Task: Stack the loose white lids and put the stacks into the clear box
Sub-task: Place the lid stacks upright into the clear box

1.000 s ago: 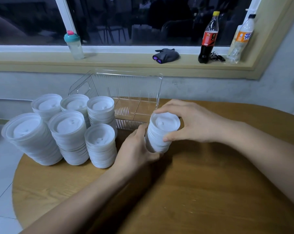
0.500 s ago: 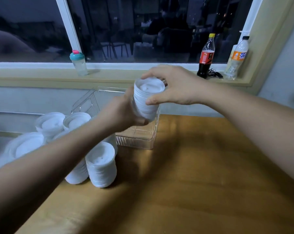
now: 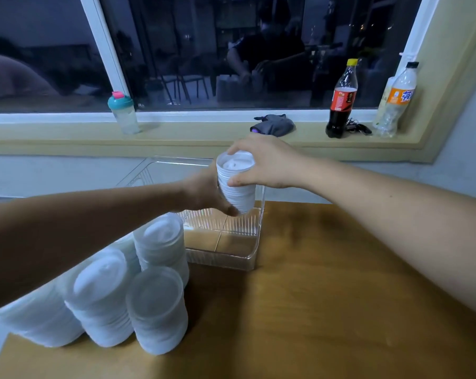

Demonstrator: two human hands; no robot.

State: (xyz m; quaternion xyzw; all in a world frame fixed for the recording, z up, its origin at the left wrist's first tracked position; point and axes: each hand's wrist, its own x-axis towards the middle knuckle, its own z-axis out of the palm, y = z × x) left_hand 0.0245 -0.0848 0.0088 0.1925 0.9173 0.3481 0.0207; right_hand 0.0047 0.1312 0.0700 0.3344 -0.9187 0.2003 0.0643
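A stack of white lids (image 3: pixel 237 187) hangs in the air over the clear box (image 3: pixel 226 258), tilted a little. My left hand (image 3: pixel 204 192) grips its lower side from the left. My right hand (image 3: pixel 267 162) holds its top, thumb on the near side and fingers over the far rim. The clear box stands on the wooden table (image 3: pixel 313 296) near its far edge; inside it I see only the table through its floor. Several more lid stacks (image 3: pixel 156 310) stand on the table at the left, partly hidden behind my left forearm.
A window sill runs behind the table with a teal-capped shaker bottle (image 3: pixel 123 113), a dark folded cloth (image 3: pixel 273 124), a cola bottle (image 3: pixel 340 102) and an orange-labelled bottle (image 3: pixel 395 102). The table's curved left edge lies just beside the lid stacks.
Both hands lifted the lid stack off the table and carried it up and away, over the clear box. My head moved too, so the view shifted.
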